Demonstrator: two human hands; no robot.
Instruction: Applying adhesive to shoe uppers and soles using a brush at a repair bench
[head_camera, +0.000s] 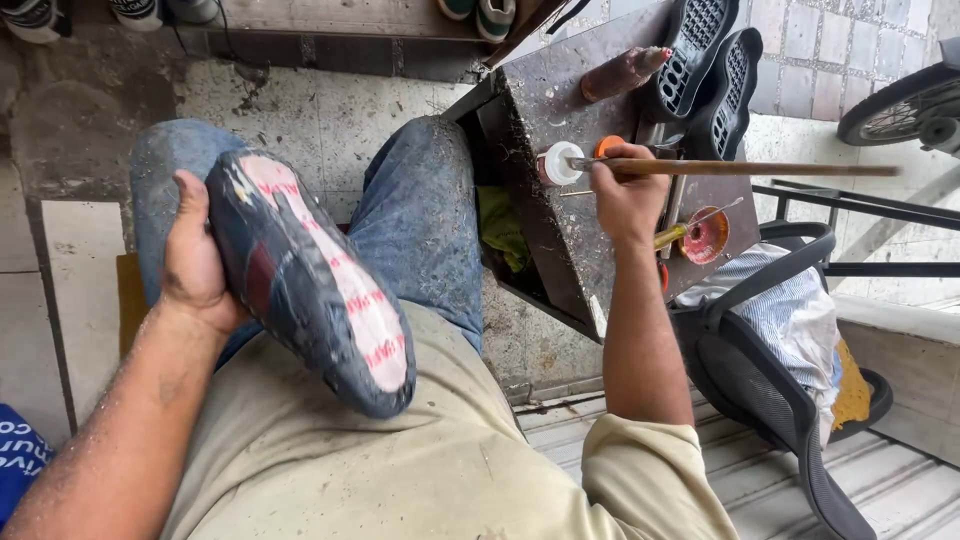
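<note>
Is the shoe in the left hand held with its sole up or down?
Sole up: the shoe shows its worn sole to the camera, gripped by the left hand.

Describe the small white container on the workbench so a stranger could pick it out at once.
Start at the dark, stained workbench to the right of the person's knees. Near its front edge, just left of the right hand holding a long wooden-handled brush, sits the small round white container. It is the only white thing on the bench; the orange lid beside it and the red tin further right differ in colour.
</note>
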